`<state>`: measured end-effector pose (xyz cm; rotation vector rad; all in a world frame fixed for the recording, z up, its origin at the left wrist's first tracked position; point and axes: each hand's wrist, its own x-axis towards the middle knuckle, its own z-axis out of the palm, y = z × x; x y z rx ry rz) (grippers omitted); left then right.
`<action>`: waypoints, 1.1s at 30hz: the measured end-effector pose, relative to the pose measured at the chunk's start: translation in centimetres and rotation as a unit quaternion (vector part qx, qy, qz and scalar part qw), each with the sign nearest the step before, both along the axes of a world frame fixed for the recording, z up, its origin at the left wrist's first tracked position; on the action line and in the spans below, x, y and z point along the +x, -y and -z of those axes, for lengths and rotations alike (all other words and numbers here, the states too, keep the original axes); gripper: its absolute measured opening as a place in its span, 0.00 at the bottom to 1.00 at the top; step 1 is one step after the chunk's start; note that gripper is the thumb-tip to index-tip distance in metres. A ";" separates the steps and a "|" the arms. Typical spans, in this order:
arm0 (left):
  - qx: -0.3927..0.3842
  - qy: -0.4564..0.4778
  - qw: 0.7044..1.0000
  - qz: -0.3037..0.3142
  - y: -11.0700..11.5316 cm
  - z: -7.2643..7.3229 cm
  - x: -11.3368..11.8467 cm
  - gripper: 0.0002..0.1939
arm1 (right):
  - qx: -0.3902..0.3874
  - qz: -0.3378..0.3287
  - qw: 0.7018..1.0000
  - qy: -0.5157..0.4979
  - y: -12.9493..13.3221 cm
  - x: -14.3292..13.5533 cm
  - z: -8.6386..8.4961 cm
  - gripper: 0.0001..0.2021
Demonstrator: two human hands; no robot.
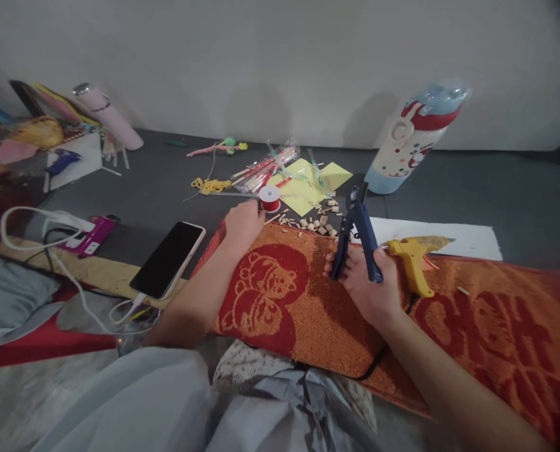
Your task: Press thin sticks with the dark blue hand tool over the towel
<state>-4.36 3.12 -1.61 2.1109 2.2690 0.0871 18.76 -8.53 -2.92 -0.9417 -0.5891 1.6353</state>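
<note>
Blue-handled metal pliers (359, 232) stood gripped in the right hand (371, 285) over an orange towel (308, 307), while the left hand (243, 226), fingers curled, touched a red thread spool (269, 198), likely mid-pickup, needing a firm pinch.

The person's left forearm reaches forward and slightly right from the lower middle of the view, bare to the elbow, where a pale sleeve begins. The left hand (243, 227) lies palm down, fingers curled forward and out of sight. The right forearm comes in from the lower right corner, angled up and left. The right hand (371, 284) is closed in a grip, thumb side up, knuckles facing away.
</note>
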 end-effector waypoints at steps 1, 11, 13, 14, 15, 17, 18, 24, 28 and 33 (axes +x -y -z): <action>0.001 -0.003 1.000 0.000 0.0 0.0 0.0 0.17 | 0.001 0.000 1.000 0.001 0.0 0.0 0.0 0.27; 0.028 -0.008 0.998 0.052 1.0 -0.6 1.0 0.16 | 0.000 -0.001 1.000 0.012 -0.1 -0.1 -0.1 0.28; 0.025 0.006 0.997 0.077 1.3 -0.6 1.4 0.16 | -0.002 0.000 1.000 0.011 -0.1 -0.1 -0.1 0.28; 0.023 0.013 0.996 0.087 1.4 -0.6 1.6 0.16 | -0.001 0.001 1.000 0.011 -0.1 -0.1 -0.1 0.28; 0.019 0.021 0.995 0.094 1.5 -0.6 1.8 0.16 | 0.001 0.000 1.000 0.011 -0.1 -0.1 -0.1 0.28; 0.013 0.035 0.994 0.105 1.6 -0.8 2.0 0.17 | 0.005 -0.002 1.000 0.011 -0.1 -0.1 -0.1 0.27; 0.012 0.041 0.993 0.109 1.7 -0.8 2.0 0.19 | 0.007 -0.002 1.000 0.011 -0.1 -0.1 -0.1 0.27; 0.033 0.025 0.994 0.101 1.6 -1.4 1.4 0.18 | -0.001 -0.002 1.000 0.015 -0.1 -0.1 -0.3 0.28; 0.035 -0.004 0.996 0.085 1.4 -2.0 0.7 0.16 | -0.001 0.000 1.000 0.012 -0.1 -0.1 -0.3 0.27; 0.011 0.005 0.996 0.092 1.1 -2.3 -0.1 0.13 | 0.001 0.000 1.000 0.015 -0.1 -0.1 -0.2 0.28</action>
